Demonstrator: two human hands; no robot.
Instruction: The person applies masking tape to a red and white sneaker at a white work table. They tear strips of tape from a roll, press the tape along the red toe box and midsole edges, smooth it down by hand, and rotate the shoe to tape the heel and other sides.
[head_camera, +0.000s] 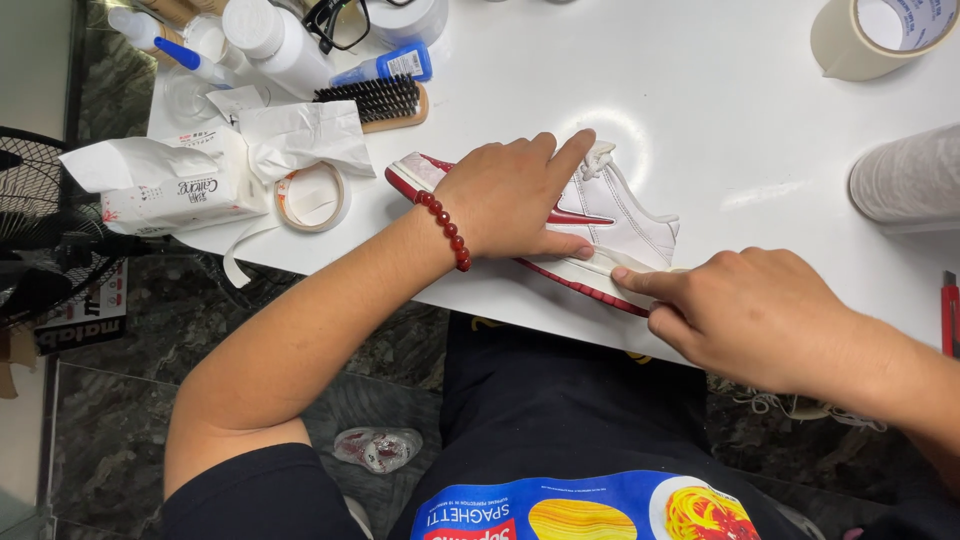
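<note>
left hand (510, 200) presses flat on the white shoe (615, 215) at the table's (700, 110) near edge; right hand (745, 315) pinches its sole. a loose press could let it slide off.

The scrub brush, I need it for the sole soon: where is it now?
In the head view, the scrub brush lies on the white table, upper left of the sneaker, between crumpled paper and a blue-capped bottle.

one shoe (620, 215), two tape rolls (312, 197), one brush (375, 100)
</note>
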